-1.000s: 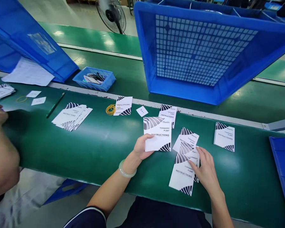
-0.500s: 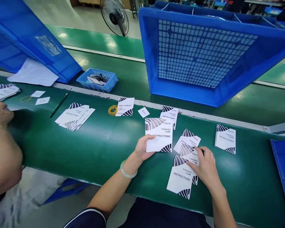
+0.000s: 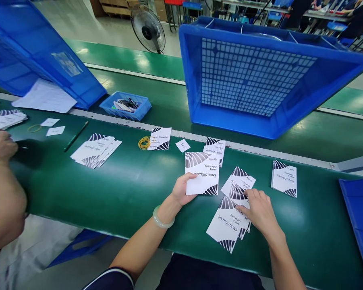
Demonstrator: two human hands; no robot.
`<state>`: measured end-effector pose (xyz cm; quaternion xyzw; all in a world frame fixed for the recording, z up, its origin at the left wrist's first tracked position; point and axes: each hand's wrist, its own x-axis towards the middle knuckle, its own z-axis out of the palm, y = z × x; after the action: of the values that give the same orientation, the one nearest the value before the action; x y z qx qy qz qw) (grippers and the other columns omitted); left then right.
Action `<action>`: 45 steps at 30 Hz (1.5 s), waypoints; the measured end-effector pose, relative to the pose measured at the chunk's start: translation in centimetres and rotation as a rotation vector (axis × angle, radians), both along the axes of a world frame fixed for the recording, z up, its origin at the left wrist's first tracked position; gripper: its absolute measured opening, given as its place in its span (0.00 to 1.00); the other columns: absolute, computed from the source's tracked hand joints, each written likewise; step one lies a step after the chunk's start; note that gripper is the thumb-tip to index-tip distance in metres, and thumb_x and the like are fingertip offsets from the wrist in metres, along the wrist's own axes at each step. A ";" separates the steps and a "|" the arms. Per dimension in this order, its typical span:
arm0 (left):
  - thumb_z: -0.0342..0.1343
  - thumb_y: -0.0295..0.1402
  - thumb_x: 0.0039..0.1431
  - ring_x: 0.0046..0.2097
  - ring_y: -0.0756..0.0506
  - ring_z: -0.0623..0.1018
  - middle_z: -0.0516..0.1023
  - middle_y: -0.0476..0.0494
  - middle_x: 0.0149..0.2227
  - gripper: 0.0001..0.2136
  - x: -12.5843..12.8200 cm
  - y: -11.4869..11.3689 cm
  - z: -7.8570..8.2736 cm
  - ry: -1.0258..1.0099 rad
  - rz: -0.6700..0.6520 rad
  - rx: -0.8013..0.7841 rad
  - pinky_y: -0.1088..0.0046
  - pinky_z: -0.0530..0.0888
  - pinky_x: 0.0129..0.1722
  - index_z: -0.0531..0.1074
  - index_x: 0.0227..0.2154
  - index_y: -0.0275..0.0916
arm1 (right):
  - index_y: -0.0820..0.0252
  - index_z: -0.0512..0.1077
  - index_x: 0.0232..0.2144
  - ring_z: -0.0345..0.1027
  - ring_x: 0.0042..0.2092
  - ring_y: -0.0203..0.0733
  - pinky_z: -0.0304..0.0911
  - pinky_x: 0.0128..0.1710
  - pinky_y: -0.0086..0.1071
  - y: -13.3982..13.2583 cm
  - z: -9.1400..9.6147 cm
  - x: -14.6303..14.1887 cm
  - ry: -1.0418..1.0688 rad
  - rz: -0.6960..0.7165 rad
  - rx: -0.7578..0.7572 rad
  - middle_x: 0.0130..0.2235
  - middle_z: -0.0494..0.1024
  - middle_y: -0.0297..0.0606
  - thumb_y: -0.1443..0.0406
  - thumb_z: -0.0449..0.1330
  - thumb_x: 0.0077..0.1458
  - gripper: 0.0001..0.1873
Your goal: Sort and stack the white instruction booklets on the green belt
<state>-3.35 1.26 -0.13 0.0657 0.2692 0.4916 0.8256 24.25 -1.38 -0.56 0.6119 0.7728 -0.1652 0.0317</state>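
Observation:
My left hand (image 3: 181, 189) grips a white "Tornado Pump Instructions" booklet (image 3: 203, 172) by its lower left corner, held just above the green table (image 3: 108, 185). My right hand (image 3: 258, 211) lies with curled fingers on a loose fan of the same booklets (image 3: 228, 225), pressing the top one. Another booklet (image 3: 214, 148) lies behind the held one, and a single one (image 3: 284, 178) sits to the right.
A big tilted blue crate (image 3: 260, 76) stands beyond the table edge. A small blue tray (image 3: 125, 105), yellow rubber bands (image 3: 144, 142), a booklet pile (image 3: 95, 150), a pencil (image 3: 75, 136) and paper slips lie left. Another person's arm (image 3: 1, 189) is at far left.
My right hand has slid the fanned booklets a little towards me and to the left, turning the lowest one. The left hand keeps its booklet in place.

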 end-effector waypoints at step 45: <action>0.47 0.25 0.53 0.49 0.37 0.73 0.71 0.32 0.50 0.30 -0.2 0.3 0.3 0.024 0.012 -0.063 0.63 0.70 0.45 0.52 0.60 0.26 | 0.68 0.49 0.61 0.55 0.50 0.57 0.58 0.45 0.44 3.4 -0.2 -1.7 -0.107 -0.070 0.071 0.53 0.61 0.52 0.45 0.58 0.49 0.47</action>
<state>-3.50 1.54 0.12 0.0439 0.2949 0.4871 0.8209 22.57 2.04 -0.76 0.6472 0.7536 -0.1058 0.0456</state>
